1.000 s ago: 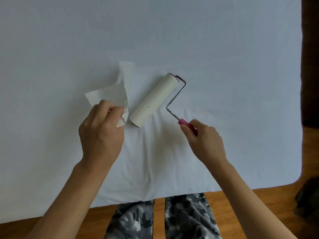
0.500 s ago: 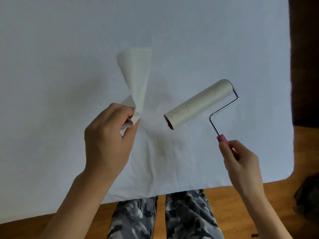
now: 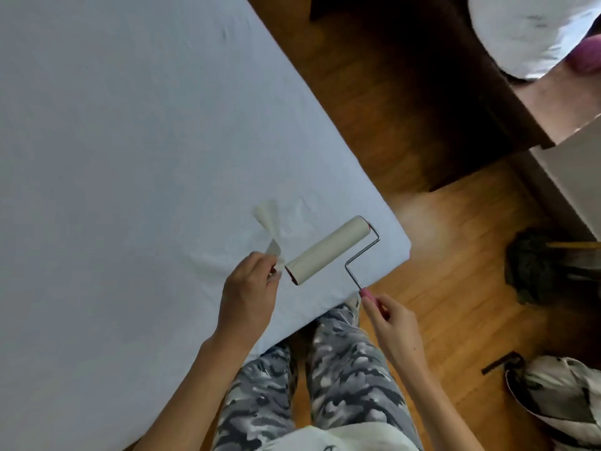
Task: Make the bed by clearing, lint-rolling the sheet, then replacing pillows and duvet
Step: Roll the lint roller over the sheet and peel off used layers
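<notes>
The white fitted sheet [image 3: 130, 157] covers the bed and fills the left of the view. My left hand [image 3: 248, 297] pinches a torn-off, twisted sheet of lint-roller paper [image 3: 268, 222] above the bed's near corner. My right hand [image 3: 395, 323] grips the pink handle of the lint roller [image 3: 328, 250], whose cream roll hangs over the sheet beside the left hand. A white pillow [image 3: 527, 34] lies at the top right, away from the bed.
Wooden floor [image 3: 439, 288] runs along the bed's right side. A dark wooden piece of furniture [image 3: 455, 92] stands beyond it, with a pale cabinet [image 3: 575, 177] to its right. A dark bundle [image 3: 530, 268] and a patterned bag [image 3: 559, 395] sit on the floor. My patterned trousers [image 3: 325, 369] are below.
My head has turned right, bringing the bed corner, floor and furniture into view. The roller and the torn sheet have come closer together.
</notes>
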### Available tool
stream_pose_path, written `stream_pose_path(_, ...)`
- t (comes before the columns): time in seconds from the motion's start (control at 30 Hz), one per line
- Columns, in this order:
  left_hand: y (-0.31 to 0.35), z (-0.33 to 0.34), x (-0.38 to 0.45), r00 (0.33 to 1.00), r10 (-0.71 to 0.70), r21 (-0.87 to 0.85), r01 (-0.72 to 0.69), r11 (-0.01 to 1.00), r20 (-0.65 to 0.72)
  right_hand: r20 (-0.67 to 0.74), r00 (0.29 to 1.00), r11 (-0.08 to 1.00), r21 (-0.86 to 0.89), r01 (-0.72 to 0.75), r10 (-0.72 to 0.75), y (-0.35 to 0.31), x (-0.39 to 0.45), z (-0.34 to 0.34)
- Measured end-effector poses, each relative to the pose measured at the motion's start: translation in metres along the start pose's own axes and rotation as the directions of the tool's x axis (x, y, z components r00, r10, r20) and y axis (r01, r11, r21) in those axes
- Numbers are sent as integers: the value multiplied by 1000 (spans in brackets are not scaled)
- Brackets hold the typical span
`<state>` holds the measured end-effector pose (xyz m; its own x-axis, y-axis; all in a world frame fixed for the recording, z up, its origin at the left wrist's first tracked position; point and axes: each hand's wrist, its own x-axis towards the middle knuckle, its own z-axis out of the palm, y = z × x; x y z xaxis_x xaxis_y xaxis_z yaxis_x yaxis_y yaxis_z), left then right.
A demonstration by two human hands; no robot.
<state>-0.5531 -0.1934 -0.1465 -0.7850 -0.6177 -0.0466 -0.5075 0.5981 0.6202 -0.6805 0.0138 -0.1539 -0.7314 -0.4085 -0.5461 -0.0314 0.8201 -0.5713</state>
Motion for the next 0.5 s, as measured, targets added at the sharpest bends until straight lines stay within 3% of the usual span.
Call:
stream_pose_path(0.23, 139, 17, -8, 979, 140, 4, -142, 990, 149, 0, 997, 996, 44, -81, 81, 68, -44, -115)
stream_pose_path(0.37, 216, 50, 0, 982, 140, 25, -144, 989, 125, -58, 992, 994, 31, -107, 109, 115, -47, -183)
stream_pose_path(0.5, 288, 84, 21, 977, 158, 41, -165, 985, 143, -150, 974, 975, 169, -146, 171, 156, -57, -245)
